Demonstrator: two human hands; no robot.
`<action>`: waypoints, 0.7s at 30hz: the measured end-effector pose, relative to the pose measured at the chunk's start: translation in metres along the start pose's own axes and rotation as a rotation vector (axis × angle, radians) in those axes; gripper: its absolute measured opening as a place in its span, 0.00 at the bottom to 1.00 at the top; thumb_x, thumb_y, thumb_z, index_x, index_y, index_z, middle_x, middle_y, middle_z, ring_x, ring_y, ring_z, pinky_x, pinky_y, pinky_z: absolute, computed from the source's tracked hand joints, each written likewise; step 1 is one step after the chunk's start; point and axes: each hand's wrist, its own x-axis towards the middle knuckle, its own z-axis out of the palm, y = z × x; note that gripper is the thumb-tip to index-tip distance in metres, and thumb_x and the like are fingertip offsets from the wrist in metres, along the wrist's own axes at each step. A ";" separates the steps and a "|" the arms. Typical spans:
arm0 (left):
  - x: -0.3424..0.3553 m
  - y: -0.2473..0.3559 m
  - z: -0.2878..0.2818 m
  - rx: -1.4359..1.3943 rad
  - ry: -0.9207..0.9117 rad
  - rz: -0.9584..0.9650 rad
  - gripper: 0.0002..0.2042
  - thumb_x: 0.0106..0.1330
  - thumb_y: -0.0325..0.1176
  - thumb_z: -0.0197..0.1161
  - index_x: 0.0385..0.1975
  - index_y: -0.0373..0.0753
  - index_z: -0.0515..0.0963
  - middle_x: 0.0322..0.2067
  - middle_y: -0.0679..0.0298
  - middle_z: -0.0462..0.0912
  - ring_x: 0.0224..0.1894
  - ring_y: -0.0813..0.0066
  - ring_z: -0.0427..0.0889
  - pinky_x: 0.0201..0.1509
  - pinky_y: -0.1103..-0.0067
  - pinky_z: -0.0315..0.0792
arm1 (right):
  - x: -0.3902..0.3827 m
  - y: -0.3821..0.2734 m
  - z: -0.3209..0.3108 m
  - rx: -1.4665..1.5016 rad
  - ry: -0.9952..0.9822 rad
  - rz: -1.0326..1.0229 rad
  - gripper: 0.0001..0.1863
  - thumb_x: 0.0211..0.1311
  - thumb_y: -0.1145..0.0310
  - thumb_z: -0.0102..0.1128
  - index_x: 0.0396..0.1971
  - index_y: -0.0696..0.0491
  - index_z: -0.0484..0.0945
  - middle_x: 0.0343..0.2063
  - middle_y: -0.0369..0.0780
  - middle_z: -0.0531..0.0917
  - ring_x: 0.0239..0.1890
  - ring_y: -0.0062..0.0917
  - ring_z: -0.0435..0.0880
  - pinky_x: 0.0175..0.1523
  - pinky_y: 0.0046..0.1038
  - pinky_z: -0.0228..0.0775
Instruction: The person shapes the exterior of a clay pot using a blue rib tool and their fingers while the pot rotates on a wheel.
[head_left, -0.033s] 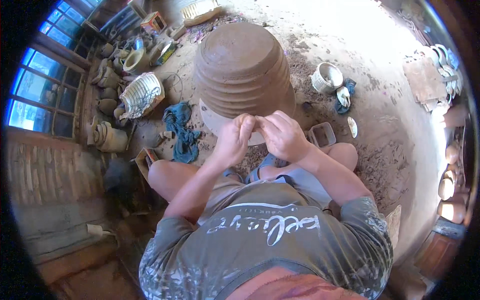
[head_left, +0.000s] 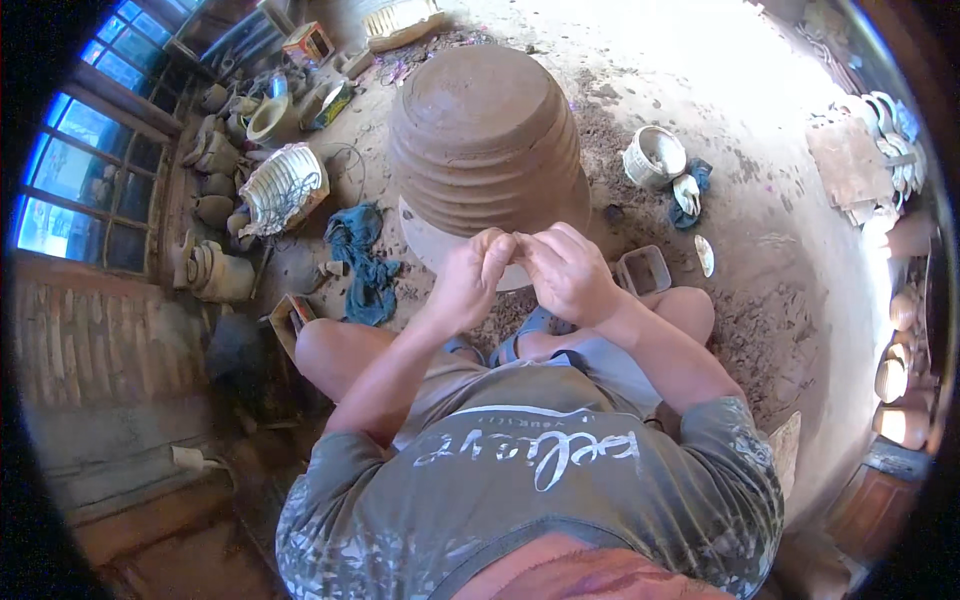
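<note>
A large brown clay pot (head_left: pixel 490 150) stands upside down in front of me, its flat base upward and ridges circling its side. It rests on a pale round board (head_left: pixel 425 235). My left hand (head_left: pixel 472 275) and my right hand (head_left: pixel 568 272) meet over the board's near side, fingertips pinched together. Whatever lies between the fingers is hidden or too small to name. From this angle the hands overlap the pot's lower part; whether they touch it I cannot tell.
Left of the pot lie a blue-green cloth (head_left: pixel 358 265) and a ribbed white basket-like container (head_left: pixel 285 190). To the right are a whitish bucket (head_left: pixel 655 157), a clear plastic tub (head_left: pixel 645 268) and a dark cloth (head_left: pixel 690 195). Clay scraps (head_left: pixel 775 340) litter the floor. Pots line the right wall.
</note>
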 end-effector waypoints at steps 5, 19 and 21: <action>0.009 -0.019 0.006 -0.298 -0.101 0.003 0.15 0.82 0.43 0.59 0.46 0.33 0.77 0.36 0.67 0.78 0.40 0.78 0.74 0.46 0.77 0.72 | -0.003 -0.005 -0.001 0.375 0.134 0.321 0.13 0.60 0.78 0.70 0.44 0.62 0.85 0.40 0.48 0.88 0.41 0.42 0.87 0.46 0.37 0.81; 0.062 0.005 -0.015 -0.417 0.932 0.367 0.19 0.85 0.38 0.51 0.64 0.30 0.64 0.52 0.55 0.76 0.55 0.72 0.76 0.61 0.74 0.70 | 0.030 0.005 -0.020 0.313 0.332 0.309 0.05 0.65 0.81 0.72 0.39 0.65 0.86 0.38 0.43 0.89 0.38 0.22 0.90 0.44 0.24 0.84; 0.083 0.014 -0.027 -0.358 0.957 0.318 0.23 0.83 0.42 0.54 0.65 0.29 0.64 0.54 0.51 0.77 0.57 0.65 0.77 0.65 0.70 0.70 | 0.038 0.018 -0.018 0.172 0.329 0.195 0.05 0.65 0.81 0.72 0.39 0.64 0.86 0.38 0.43 0.89 0.38 0.25 0.91 0.44 0.25 0.85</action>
